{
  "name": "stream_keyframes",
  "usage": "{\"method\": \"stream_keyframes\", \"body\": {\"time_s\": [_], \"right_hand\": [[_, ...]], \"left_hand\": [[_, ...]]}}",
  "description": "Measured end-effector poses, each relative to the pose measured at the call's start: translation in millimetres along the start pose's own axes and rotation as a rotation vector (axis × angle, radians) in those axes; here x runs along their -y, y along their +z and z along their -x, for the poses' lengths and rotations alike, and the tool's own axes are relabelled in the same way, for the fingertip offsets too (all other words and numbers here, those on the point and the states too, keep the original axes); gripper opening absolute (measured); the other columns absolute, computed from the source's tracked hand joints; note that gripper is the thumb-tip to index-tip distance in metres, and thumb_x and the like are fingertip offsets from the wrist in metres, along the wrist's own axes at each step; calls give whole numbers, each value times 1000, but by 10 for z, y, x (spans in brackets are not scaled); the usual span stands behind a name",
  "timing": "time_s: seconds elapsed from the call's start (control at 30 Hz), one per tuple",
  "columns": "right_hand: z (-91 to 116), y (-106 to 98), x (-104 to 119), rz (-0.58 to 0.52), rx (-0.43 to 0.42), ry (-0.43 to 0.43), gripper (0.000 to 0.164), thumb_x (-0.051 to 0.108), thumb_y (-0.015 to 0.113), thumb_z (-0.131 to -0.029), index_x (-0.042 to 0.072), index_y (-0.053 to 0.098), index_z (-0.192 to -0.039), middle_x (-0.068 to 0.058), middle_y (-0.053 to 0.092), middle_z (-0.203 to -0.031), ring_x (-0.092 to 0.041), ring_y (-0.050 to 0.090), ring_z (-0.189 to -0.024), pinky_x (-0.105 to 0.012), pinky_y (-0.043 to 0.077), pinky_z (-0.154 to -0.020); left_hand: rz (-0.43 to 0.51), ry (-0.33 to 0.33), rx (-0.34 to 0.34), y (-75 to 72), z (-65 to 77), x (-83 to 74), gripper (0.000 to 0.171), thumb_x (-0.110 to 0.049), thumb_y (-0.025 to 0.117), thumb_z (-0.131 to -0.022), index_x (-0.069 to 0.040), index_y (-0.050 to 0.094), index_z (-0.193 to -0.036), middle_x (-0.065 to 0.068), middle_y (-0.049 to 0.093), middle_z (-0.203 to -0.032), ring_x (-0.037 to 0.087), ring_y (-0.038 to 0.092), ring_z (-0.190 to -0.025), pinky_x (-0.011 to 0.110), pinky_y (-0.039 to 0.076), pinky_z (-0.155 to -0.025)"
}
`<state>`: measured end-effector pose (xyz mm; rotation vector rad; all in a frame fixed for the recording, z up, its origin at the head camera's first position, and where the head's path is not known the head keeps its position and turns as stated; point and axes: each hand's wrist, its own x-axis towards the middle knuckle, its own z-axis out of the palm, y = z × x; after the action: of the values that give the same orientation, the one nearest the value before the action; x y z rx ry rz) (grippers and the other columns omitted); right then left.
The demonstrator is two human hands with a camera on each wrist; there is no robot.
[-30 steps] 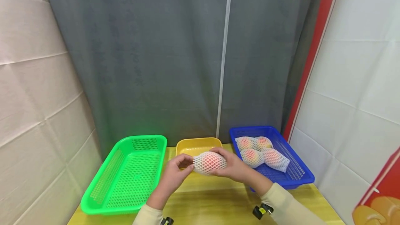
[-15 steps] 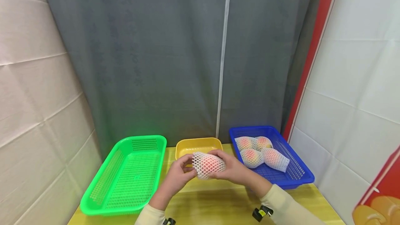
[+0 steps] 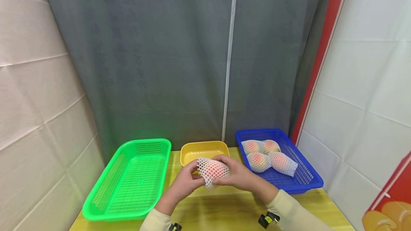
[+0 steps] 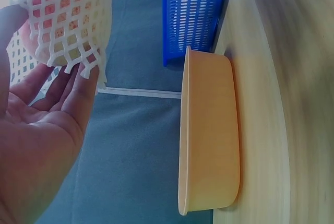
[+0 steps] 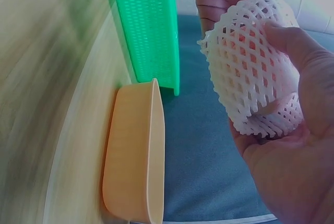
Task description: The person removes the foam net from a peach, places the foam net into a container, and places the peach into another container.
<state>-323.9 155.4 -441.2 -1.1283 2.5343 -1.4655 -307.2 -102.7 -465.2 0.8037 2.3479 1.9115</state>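
In the head view, your rounded red-and-yellow fruit [image 3: 219, 169] sits inside a white foam-net sleeve [image 3: 203, 168], between your left hand [image 3: 183, 183] and right hand [image 3: 241, 174], over the pale wooden table [image 3: 224, 211] and in front of the shallow yellow plastic bin [image 3: 205, 148]. The sleeve's long axis runs roughly crosswise, hand to hand; its flared mouth faces your left hand, while the fruit's bulk lies nearer your right.

In the left wrist view, your thumb and fingers pinch the mesh near its rim.

In the right wrist view, your thumb presses the mesh and your partly hidden fingers wrap the opposite side.
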Motion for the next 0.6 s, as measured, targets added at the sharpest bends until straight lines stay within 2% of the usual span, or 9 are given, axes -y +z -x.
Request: {"method": "stream_keyframes", "body": {"time_s": [0.2,0.6], "right_hand": [[-9,23,9,21,-13,12,70,30,97,-87,16,64,-147,3,71,-130,-15,68,-115,-32,56,-99],[-24,68,45,14,-47,-40,68,24,97,-88,10,66,-147,-6,73,-134,-17,69,-114,-32,57,-97]], "left_hand": [[2,-18,-6,26,-13,28,56,2,79,-92,1,60,-145,16,67,-137,28,70,-122,31,61,-97],[-12,6,-30,54,-46,35,52,-4,79,-93,-3,61,-142,11,66,-136,23,67,-126,34,60,-101]]}}
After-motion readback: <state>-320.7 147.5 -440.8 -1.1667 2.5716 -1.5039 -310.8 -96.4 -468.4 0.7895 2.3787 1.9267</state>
